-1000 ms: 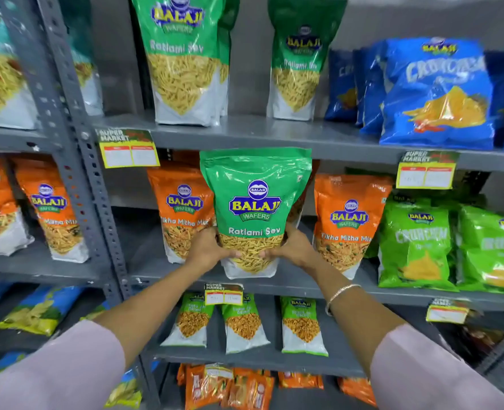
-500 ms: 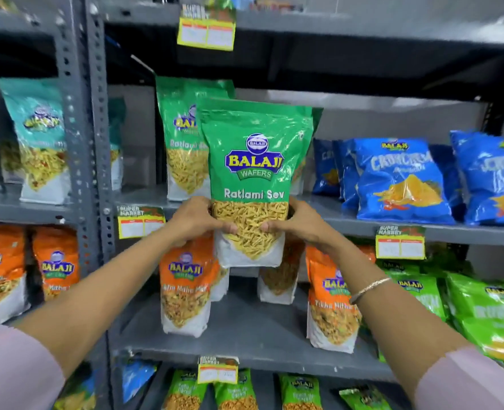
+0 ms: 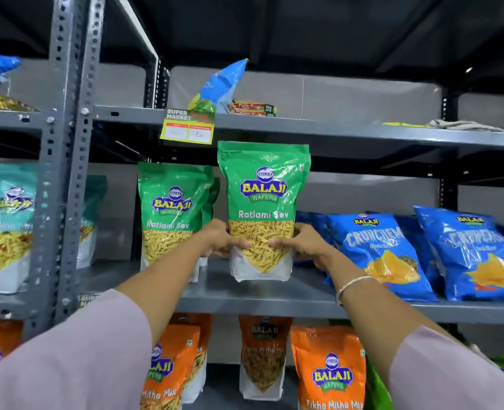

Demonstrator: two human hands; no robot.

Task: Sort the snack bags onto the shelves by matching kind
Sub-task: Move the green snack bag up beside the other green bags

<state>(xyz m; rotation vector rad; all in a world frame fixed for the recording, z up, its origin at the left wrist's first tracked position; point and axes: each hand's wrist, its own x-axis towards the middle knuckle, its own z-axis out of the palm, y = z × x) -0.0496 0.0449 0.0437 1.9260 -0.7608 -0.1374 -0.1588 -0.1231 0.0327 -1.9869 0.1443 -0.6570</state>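
Nearly placed: left hand [image 3: 219,241] and right hand [image 3: 305,245] clasp the Ratlami Sev bag [image 3: 262,202], upright beside its matching bags [image 3: 171,214], release remaining.

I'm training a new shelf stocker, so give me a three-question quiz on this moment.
1. True or false: both hands, left hand and right hand, grip the held Ratlami Sev bag.
2. Which bags stand just to its right? A) orange Tikha Mitha Mix B) blue Crunchem bags C) teal bags
3. Fill in: the other green Ratlami Sev bag on that shelf is to the held bag's ____.

Key: 1 true; 2 B; 3 left.
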